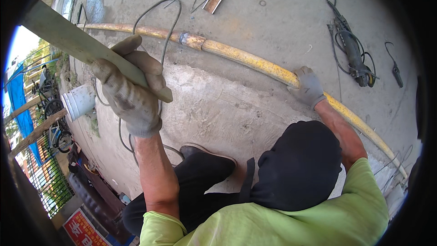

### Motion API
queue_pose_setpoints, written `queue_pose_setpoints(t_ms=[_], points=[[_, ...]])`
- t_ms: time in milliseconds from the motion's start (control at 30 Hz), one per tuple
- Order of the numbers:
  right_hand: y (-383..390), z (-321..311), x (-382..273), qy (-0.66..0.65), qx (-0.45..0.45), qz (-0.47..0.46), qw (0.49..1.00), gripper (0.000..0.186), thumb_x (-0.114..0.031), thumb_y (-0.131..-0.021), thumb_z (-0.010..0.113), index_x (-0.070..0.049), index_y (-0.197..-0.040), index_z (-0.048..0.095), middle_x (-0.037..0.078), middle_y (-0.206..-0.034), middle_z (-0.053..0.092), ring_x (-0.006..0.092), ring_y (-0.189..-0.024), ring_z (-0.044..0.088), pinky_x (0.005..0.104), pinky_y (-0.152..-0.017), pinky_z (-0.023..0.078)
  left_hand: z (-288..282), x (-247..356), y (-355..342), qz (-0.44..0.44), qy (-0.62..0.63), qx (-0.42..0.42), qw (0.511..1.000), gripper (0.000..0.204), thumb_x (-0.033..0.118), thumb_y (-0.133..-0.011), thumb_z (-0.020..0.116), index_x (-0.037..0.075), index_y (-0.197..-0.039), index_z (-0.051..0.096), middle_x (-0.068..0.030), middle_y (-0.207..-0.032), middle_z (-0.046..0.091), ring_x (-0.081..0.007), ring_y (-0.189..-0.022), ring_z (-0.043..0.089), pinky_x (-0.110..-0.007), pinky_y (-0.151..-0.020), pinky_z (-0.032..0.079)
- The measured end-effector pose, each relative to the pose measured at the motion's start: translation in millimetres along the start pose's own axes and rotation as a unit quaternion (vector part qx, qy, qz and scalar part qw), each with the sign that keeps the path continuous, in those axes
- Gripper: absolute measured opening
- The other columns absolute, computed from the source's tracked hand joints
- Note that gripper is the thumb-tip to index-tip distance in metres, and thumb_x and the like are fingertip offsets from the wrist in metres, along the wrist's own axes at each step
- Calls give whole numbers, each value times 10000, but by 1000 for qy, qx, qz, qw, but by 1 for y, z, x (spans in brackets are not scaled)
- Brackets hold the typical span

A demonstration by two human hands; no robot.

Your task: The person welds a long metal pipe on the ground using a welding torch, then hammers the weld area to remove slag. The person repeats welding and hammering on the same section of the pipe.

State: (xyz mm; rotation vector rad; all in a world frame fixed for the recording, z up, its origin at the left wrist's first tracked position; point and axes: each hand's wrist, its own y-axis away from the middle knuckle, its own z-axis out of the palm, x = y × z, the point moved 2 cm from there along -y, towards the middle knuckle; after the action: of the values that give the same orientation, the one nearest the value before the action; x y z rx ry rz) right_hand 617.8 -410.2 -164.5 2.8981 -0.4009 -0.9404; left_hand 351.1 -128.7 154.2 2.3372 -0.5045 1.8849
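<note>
My gloved left hand point(129, 93) closes around a flat grey-green bar point(75, 36), one end poking just past my fingers. A dark cable point(178, 13) loops behind them; a white bucket point(78, 101) stands to their left. My gloved right hand point(306, 87) wraps a long, scuffed yellow pipe point(250, 59). Beyond those fingers, farther right, a black power tool point(353, 54) lies on the concrete floor point(282, 9).

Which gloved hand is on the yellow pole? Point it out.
The right hand, closed over the yellow pole. The left hand is apart from the pole, gripping a long pale bar.
</note>
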Motion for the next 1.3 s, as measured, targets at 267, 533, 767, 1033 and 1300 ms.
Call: queue_pose_setpoints(t_ms=[267,533,767,1033,1300], points=[[-7,4,-13,41,7,2,999,517,-284,-801,888,-78,-1236,698,178,-1153,685,405,-1125,660,510,-976,548,-9,-126,59,-456,-40,-113,882,790,777,-1090,511,11,-1094,703,8,-627,535,-80,-435,400,-276,-404,356],[-1,1,-7,29,17,3,999,526,-307,-804,899,-65,-1219,684,185,-1164,666,399,-1130,649,508,-982,543,-4,11,-12,-70,-37,-107,991,822,722,-1146,420,-50,-1215,695,-35,-657,583,-91,-457,469,-250,-423,379],[-4,-1,-21,19,9,0,1000,531,-301,-813,896,-72,-1241,680,160,-1144,660,402,-1094,645,527,-970,536,-29,-138,63,-530,-74,-167,828,730,687,-1146,481,-3,-1140,716,26,-628,544,-89,-429,422,-276,-394,353],[-2,-2,-24,32,53,27,998,592,-366,-781,935,-79,-1245,705,145,-1157,681,366,-1079,658,501,-941,543,-2,11,-15,-233,-81,-148,958,772,685,-1156,453,-42,-1206,710,2,-617,539,-74,-423,411,-254,-401,365],[-1,-5,-35,40,48,16,998,581,-425,-811,919,-80,-1230,712,124,-1126,691,341,-1066,668,493,-905,538,-30,-105,60,-175,-143,-130,965,825,755,-1121,436,-26,-1229,677,-28,-641,582,-109,-427,468,-272,-398,380]])
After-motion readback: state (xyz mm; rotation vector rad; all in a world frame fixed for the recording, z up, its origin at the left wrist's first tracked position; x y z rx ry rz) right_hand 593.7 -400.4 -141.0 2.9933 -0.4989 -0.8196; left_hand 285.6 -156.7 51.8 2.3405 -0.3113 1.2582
